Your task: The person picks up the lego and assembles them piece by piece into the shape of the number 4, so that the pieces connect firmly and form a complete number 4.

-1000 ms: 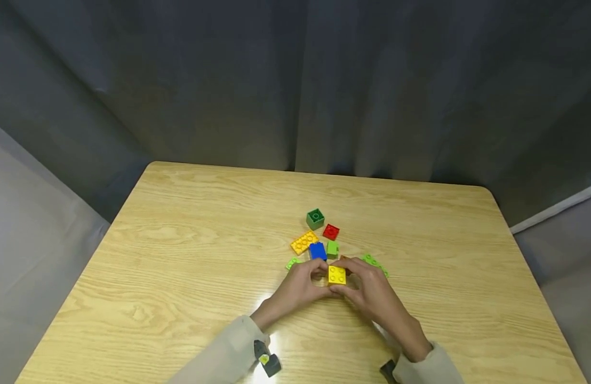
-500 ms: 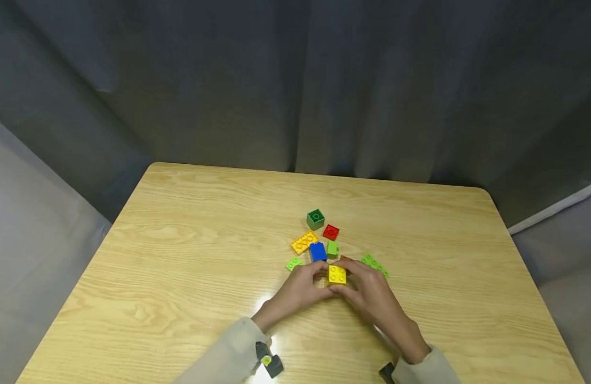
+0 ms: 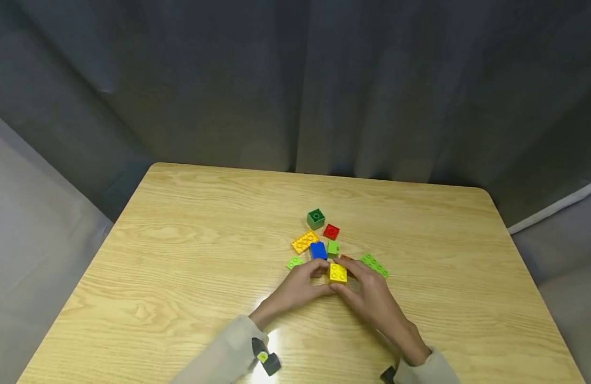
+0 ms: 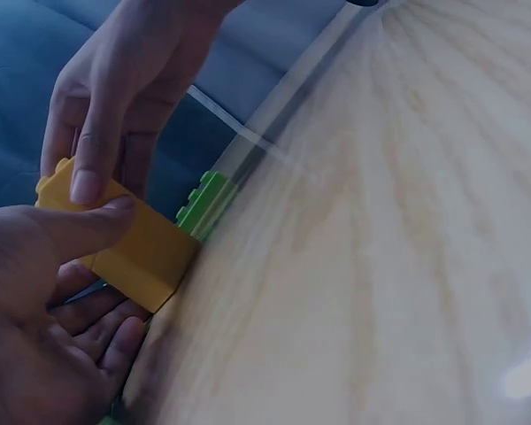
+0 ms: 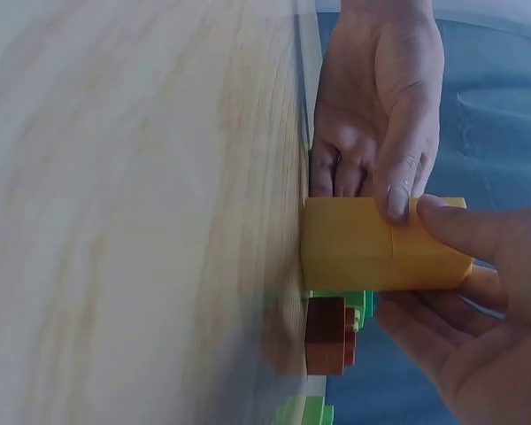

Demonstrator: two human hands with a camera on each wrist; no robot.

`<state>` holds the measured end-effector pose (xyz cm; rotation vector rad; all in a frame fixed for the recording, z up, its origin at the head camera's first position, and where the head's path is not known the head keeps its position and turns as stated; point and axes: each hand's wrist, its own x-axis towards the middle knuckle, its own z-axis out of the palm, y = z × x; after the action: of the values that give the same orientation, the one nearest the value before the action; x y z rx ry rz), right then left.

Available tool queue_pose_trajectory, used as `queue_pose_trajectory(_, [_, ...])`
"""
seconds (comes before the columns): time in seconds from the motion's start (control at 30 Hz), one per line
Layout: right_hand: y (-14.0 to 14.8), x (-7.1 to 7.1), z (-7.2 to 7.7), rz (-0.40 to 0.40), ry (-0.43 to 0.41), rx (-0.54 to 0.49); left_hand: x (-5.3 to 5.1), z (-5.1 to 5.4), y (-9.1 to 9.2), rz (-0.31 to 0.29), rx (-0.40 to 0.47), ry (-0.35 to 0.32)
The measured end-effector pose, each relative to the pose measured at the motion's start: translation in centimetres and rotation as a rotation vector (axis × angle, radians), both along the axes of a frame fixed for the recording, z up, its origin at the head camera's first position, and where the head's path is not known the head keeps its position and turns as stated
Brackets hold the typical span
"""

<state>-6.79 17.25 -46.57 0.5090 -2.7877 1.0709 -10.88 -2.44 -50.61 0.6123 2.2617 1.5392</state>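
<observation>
Left hand (image 3: 302, 282) and right hand (image 3: 370, 289) pinch an upright yellow stack of two toy bricks (image 5: 376, 246), four round studs (image 3: 341, 276) on top.

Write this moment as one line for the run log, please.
left hand: grips yellow stack | right hand: grips yellow stack | pose: upright on table | beyond: blue brick, red brick, green brick

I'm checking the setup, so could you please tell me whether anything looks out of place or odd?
The dark green block sits upside down, hollow side up, and the lime block beside the blue block lies on its side, studs pointing right. The yellow stack looks straight, and no damage shows.
</observation>
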Motion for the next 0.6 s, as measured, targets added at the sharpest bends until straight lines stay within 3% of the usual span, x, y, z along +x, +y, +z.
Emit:
queue_pose_trajectory(0.3, [1.2, -0.1, 0.7, -0.003, -0.064, 0.014, 0.0, 0.2, -0.2, -0.011, -0.021, -0.033])
queue_pose_trajectory(0.6, [3.4, 0.1, 0.3, 0.009, -0.020, -0.006, 0.1, 0.5, -0.1, -0.008, -0.041, -0.047])
